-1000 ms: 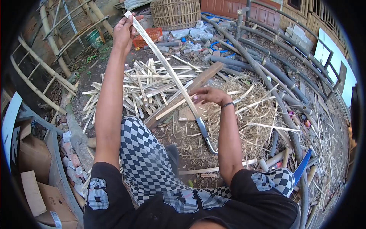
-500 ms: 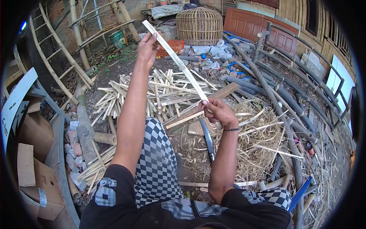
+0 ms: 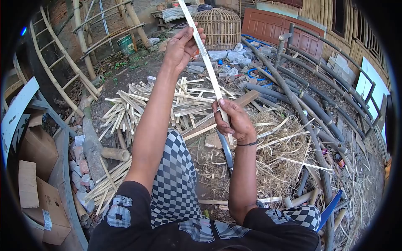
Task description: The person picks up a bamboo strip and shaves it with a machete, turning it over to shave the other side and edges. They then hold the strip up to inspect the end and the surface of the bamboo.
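A long pale bamboo strip (image 3: 208, 62) slants across the space in front of me. Its upper part is held by my left hand (image 3: 182, 49), fingers closed around it. Near its lower end, my right hand (image 3: 235, 119) wraps round the same strip, and a dark band circles that wrist. Under my right hand a curved blade (image 3: 226, 151) lies on the ground, partly hidden by my forearm. A pile of split strips (image 3: 138, 104) spreads behind my left forearm, and a heap of thin shavings (image 3: 280, 154) is to the right.
A thick wooden beam (image 3: 247, 98) lies beyond the blade. The woven bamboo cage (image 3: 217, 29) stands at the back. Dark poles (image 3: 318, 108) run along the right, a bamboo ladder (image 3: 58, 58) leans at the left, and a cardboard box (image 3: 52, 209) sits at lower left.
My left hand has moved right and slightly up. The strip stands steeper, and its lower end now passes down through my right hand, which has shifted slightly left and up.
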`<state>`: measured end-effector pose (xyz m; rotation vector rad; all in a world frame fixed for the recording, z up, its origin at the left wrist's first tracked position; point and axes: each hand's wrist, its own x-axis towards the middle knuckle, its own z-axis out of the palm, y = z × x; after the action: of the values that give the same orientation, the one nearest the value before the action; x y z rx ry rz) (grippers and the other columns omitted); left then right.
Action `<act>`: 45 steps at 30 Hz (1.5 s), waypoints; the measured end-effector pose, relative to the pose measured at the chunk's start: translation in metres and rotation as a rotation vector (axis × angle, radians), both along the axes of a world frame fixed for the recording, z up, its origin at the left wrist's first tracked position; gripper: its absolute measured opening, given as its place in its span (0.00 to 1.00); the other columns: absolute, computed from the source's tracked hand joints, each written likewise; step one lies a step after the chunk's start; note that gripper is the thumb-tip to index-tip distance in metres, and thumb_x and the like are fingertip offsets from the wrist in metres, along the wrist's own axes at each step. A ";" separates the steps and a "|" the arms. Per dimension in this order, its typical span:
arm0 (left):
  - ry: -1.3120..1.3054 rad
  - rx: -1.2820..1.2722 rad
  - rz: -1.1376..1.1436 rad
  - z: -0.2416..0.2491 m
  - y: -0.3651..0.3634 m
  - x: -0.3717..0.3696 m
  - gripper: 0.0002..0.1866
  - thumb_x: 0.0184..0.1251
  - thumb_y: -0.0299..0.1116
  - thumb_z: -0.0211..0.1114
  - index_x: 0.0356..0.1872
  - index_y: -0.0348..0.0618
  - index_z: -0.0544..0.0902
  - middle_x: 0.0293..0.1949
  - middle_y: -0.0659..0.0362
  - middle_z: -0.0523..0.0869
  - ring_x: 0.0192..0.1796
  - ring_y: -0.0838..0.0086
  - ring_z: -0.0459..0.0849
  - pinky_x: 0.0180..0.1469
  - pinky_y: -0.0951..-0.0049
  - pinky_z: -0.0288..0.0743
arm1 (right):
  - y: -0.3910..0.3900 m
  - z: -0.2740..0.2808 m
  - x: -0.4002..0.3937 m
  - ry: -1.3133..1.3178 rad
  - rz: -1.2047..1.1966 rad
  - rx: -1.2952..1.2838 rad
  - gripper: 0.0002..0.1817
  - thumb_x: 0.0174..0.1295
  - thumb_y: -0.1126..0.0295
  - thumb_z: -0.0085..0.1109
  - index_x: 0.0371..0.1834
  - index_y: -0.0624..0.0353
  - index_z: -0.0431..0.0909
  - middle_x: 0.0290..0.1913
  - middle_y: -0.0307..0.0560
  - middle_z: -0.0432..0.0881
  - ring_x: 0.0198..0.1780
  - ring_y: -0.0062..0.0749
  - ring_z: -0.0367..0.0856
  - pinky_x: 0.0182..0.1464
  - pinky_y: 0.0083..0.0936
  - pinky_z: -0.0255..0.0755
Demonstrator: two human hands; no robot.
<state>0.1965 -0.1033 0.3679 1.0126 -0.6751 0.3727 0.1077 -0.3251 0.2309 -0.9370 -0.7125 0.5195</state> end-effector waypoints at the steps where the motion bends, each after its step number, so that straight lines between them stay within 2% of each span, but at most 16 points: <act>1: 0.007 0.000 0.001 0.000 0.000 -0.001 0.23 0.73 0.38 0.66 0.63 0.37 0.77 0.50 0.54 0.87 0.49 0.70 0.88 0.52 0.70 0.88 | -0.001 0.000 0.002 -0.012 0.037 0.008 0.17 0.81 0.58 0.43 0.41 0.61 0.72 0.15 0.38 0.68 0.08 0.17 0.58 0.11 0.18 0.57; 4: 0.020 -0.009 0.017 0.001 -0.002 -0.003 0.21 0.73 0.36 0.67 0.62 0.37 0.78 0.47 0.56 0.87 0.46 0.72 0.88 0.51 0.70 0.88 | 0.004 -0.001 0.001 -0.013 -0.139 -0.022 0.14 0.80 0.60 0.46 0.42 0.59 0.73 0.20 0.39 0.70 0.12 0.19 0.62 0.15 0.18 0.61; 7: 0.038 -0.068 0.002 0.001 -0.003 -0.003 0.18 0.69 0.35 0.71 0.55 0.38 0.83 0.42 0.56 0.88 0.42 0.71 0.89 0.44 0.71 0.88 | 0.001 -0.002 0.005 -0.007 -0.105 -0.011 0.12 0.78 0.60 0.51 0.39 0.57 0.74 0.22 0.37 0.73 0.15 0.17 0.67 0.16 0.17 0.64; 10: 0.045 -0.065 0.003 0.001 -0.003 -0.002 0.17 0.69 0.35 0.71 0.54 0.39 0.83 0.41 0.56 0.88 0.41 0.71 0.89 0.44 0.71 0.88 | 0.001 -0.001 0.003 -0.011 -0.077 -0.001 0.13 0.78 0.60 0.51 0.39 0.57 0.74 0.21 0.36 0.70 0.15 0.17 0.65 0.15 0.17 0.63; 14: 0.043 -0.050 0.010 -0.001 -0.002 -0.003 0.17 0.70 0.35 0.71 0.55 0.39 0.83 0.41 0.56 0.88 0.41 0.71 0.89 0.44 0.71 0.88 | 0.000 -0.004 0.004 0.019 -0.046 0.009 0.13 0.78 0.60 0.51 0.40 0.57 0.74 0.21 0.36 0.69 0.15 0.17 0.64 0.15 0.17 0.61; 16: 0.051 0.009 0.021 -0.001 -0.002 -0.005 0.20 0.74 0.34 0.65 0.62 0.36 0.78 0.46 0.55 0.87 0.46 0.71 0.88 0.51 0.70 0.88 | 0.000 -0.005 0.005 0.023 -0.077 -0.012 0.13 0.79 0.61 0.50 0.40 0.57 0.74 0.20 0.35 0.68 0.15 0.17 0.64 0.16 0.17 0.61; 20: 0.039 0.004 0.008 -0.001 -0.005 -0.008 0.20 0.76 0.34 0.62 0.63 0.34 0.77 0.48 0.54 0.86 0.47 0.70 0.88 0.52 0.69 0.88 | 0.001 -0.005 0.004 -0.012 -0.104 -0.040 0.12 0.79 0.62 0.50 0.40 0.58 0.74 0.21 0.37 0.69 0.14 0.18 0.64 0.16 0.17 0.61; 23: 0.041 0.018 0.012 -0.002 -0.004 -0.003 0.21 0.77 0.33 0.60 0.65 0.34 0.75 0.48 0.52 0.86 0.49 0.69 0.87 0.55 0.67 0.87 | -0.001 0.004 -0.005 -0.029 -0.010 -0.017 0.11 0.79 0.64 0.49 0.45 0.61 0.74 0.21 0.38 0.71 0.14 0.19 0.67 0.17 0.17 0.65; 25: 0.084 -0.069 0.039 -0.004 -0.001 0.002 0.16 0.78 0.31 0.58 0.60 0.34 0.77 0.45 0.51 0.87 0.43 0.66 0.89 0.48 0.65 0.89 | -0.001 0.014 -0.017 0.002 0.089 0.059 0.14 0.78 0.65 0.48 0.56 0.64 0.73 0.23 0.41 0.74 0.15 0.21 0.71 0.18 0.18 0.69; 29: 0.186 -0.147 0.105 -0.010 0.009 0.016 0.10 0.79 0.31 0.57 0.52 0.36 0.78 0.41 0.53 0.86 0.37 0.69 0.87 0.40 0.68 0.86 | 0.004 0.039 -0.048 0.027 0.205 0.176 0.22 0.78 0.66 0.49 0.69 0.65 0.66 0.26 0.43 0.74 0.16 0.23 0.74 0.18 0.22 0.75; 33: 0.383 -0.086 0.108 -0.020 0.015 0.014 0.14 0.80 0.31 0.53 0.55 0.29 0.76 0.46 0.50 0.84 0.43 0.68 0.86 0.49 0.71 0.87 | 0.014 0.064 -0.088 0.110 0.218 0.270 0.23 0.78 0.64 0.50 0.70 0.62 0.65 0.27 0.43 0.75 0.16 0.25 0.75 0.16 0.23 0.75; 34: 0.387 -0.087 0.108 -0.026 0.016 0.020 0.14 0.80 0.31 0.53 0.55 0.29 0.76 0.46 0.50 0.84 0.43 0.68 0.86 0.49 0.71 0.87 | 0.012 0.068 -0.097 0.105 0.259 0.288 0.23 0.78 0.62 0.51 0.69 0.62 0.66 0.29 0.43 0.77 0.22 0.25 0.78 0.23 0.20 0.75; 36: 0.419 -0.086 0.094 -0.042 0.024 0.043 0.17 0.81 0.35 0.49 0.53 0.27 0.75 0.41 0.47 0.87 0.38 0.65 0.88 0.44 0.64 0.87 | 0.026 0.076 -0.117 0.129 0.025 0.230 0.29 0.79 0.56 0.47 0.72 0.70 0.63 0.25 0.45 0.72 0.16 0.24 0.71 0.17 0.23 0.70; 38: 0.442 -0.093 0.073 -0.056 0.031 0.060 0.16 0.81 0.33 0.47 0.51 0.27 0.74 0.41 0.45 0.87 0.39 0.63 0.88 0.46 0.63 0.87 | 0.023 0.080 -0.127 0.118 0.085 0.225 0.27 0.79 0.55 0.47 0.71 0.65 0.65 0.28 0.49 0.74 0.18 0.28 0.75 0.21 0.25 0.74; 40: 0.492 -0.116 -0.164 -0.072 0.044 0.078 0.15 0.81 0.32 0.47 0.51 0.27 0.73 0.43 0.44 0.87 0.40 0.61 0.88 0.47 0.63 0.88 | 0.025 0.084 -0.135 0.146 0.060 0.237 0.27 0.79 0.55 0.46 0.70 0.64 0.65 0.28 0.49 0.75 0.19 0.30 0.77 0.21 0.25 0.75; 45: 0.518 -0.116 -0.124 -0.089 0.040 0.087 0.14 0.79 0.32 0.47 0.49 0.27 0.74 0.43 0.42 0.86 0.42 0.59 0.88 0.49 0.65 0.87 | 0.024 0.080 -0.130 0.166 0.094 0.266 0.26 0.79 0.54 0.45 0.70 0.63 0.65 0.29 0.50 0.75 0.20 0.33 0.79 0.21 0.27 0.75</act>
<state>0.2837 -0.0630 0.2790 0.9017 -0.2426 0.0318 -0.0223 -0.3007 0.3110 -0.6071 -0.6587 0.5631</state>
